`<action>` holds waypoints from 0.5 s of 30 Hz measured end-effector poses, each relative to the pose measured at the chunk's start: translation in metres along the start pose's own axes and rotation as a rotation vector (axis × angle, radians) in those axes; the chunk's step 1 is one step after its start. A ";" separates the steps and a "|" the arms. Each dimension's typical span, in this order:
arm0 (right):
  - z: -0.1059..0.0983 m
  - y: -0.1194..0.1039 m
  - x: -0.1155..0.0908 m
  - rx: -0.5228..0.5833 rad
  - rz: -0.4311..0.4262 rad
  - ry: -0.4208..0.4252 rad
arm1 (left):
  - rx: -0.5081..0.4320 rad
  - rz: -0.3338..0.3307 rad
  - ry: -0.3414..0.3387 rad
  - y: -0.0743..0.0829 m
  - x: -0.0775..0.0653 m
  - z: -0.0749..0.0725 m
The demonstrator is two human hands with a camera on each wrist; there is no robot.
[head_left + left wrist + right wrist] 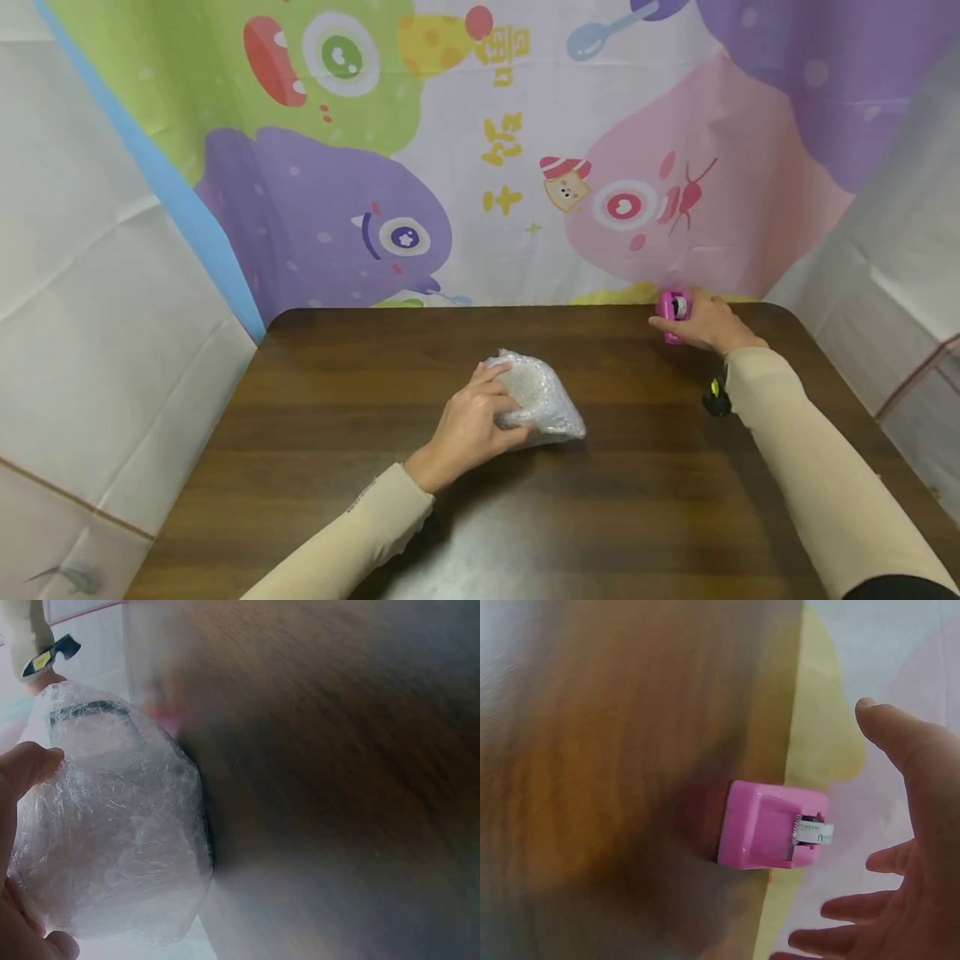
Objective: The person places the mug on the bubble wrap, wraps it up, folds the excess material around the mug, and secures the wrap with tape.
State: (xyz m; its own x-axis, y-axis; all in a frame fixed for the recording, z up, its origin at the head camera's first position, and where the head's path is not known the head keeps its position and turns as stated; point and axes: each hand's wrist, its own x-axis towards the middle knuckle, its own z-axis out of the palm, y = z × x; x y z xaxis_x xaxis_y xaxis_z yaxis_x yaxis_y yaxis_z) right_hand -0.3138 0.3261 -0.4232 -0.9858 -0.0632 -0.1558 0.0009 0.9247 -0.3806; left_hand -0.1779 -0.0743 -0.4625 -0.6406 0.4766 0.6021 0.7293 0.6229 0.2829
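Observation:
A bubble-wrapped package (542,398) is near the middle of the brown table. My left hand (471,423) holds it from the left side, thumb at the near edge and fingers over the top. In the left wrist view, a dark curved outline shows through the clear wrap (124,817). A pink tape dispenser (769,826), with a roll of tape at its cutter, stands at the table's back right edge. Around it my right hand (712,323) reaches with thumb and fingers spread. The right wrist view has a gap between the fingers and the dispenser.
The wooden table (360,392) ends at a cartoon-printed curtain (495,258) along the back. Pale panels (97,275) close in the left and right sides. A black strap with a yellow-green mark (716,398) hangs at my right wrist.

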 end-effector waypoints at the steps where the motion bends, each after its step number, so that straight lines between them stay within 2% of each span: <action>1: -0.001 0.000 0.003 0.017 0.016 -0.013 | -0.003 -0.003 0.000 0.000 0.000 0.000; 5: -0.004 0.003 0.011 0.065 0.081 -0.037 | -0.004 -0.008 -0.006 0.000 -0.002 0.000; 10: -0.004 0.006 0.012 0.079 0.075 -0.015 | 0.019 -0.006 -0.016 -0.001 -0.002 0.000; 15: 0.001 0.009 0.011 0.192 0.137 -0.014 | 0.025 0.007 -0.012 -0.003 -0.002 -0.001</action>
State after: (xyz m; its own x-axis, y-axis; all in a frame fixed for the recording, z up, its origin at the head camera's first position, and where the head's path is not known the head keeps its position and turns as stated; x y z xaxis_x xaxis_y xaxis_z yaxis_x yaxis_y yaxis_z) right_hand -0.3243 0.3331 -0.4287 -0.9717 0.0514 -0.2305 0.1678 0.8369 -0.5209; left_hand -0.1786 -0.0772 -0.4638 -0.6387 0.4884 0.5946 0.7275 0.6350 0.2599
